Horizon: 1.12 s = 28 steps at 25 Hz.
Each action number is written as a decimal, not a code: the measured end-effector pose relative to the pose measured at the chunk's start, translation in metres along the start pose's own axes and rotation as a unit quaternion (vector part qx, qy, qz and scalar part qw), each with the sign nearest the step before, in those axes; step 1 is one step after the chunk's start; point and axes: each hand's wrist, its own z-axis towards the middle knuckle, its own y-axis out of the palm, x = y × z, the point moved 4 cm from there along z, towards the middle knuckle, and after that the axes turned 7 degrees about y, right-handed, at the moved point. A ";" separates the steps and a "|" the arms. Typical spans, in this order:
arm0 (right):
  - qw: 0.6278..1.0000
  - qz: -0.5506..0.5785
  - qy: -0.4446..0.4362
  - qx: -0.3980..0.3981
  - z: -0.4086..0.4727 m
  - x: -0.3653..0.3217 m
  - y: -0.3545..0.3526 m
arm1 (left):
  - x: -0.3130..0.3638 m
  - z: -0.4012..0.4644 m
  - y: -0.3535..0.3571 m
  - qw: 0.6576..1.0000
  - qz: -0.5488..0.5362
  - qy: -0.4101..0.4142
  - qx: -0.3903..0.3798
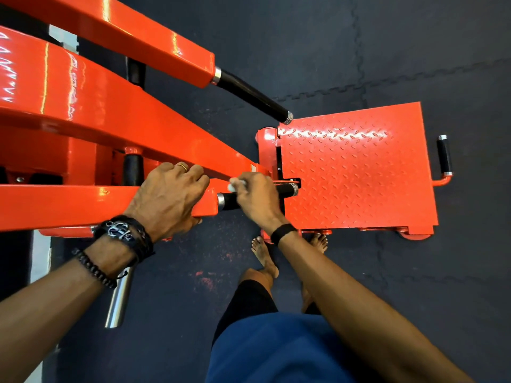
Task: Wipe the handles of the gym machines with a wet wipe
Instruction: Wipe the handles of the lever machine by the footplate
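No text, brand, number or sign can be read here; a small pale label (pixel 253 168) sits on the orange arm (pixel 154 128) of the machine near its end, but its print is too small and blurred to make out; white glints on the far left of the arm are reflections, not lettering; the silver emblem (pixel 119 230) on the black wristband (pixel 132 236) is an ornament, not legible writing.
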 end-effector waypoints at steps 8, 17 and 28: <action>0.962 -0.262 0.056 -0.057 0.052 0.041 -0.039 | 0.000 -0.001 -0.002 1.000 0.005 -0.002 0.008; 0.949 -0.131 -0.007 -0.287 0.036 -0.041 0.013 | 0.000 0.000 0.000 1.000 0.016 -0.008 0.015; 0.925 -0.349 0.102 -0.110 0.072 0.050 -0.042 | 0.000 0.000 0.001 1.000 0.018 -0.010 0.017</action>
